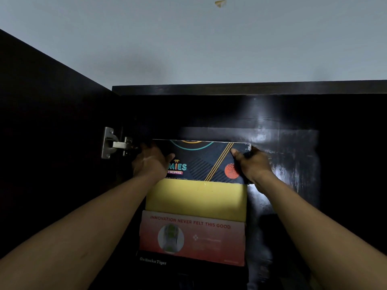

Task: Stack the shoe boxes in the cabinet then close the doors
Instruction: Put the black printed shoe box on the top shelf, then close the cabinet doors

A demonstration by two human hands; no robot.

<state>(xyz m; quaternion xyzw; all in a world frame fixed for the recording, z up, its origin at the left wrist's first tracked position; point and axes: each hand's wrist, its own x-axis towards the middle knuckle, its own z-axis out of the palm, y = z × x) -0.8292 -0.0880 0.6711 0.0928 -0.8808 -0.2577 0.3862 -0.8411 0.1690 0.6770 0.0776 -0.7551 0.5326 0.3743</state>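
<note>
While both hands grip it, dark patterned box (201,160) tops stack.

Scene is reading dim; glare is streaking the cabinet interior (272,130) at right, left side is sinking into black, edges are bowing.

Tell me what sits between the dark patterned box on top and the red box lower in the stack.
In the head view, one plain yellow box lies between the dark patterned box and the red box, touching both.
</note>
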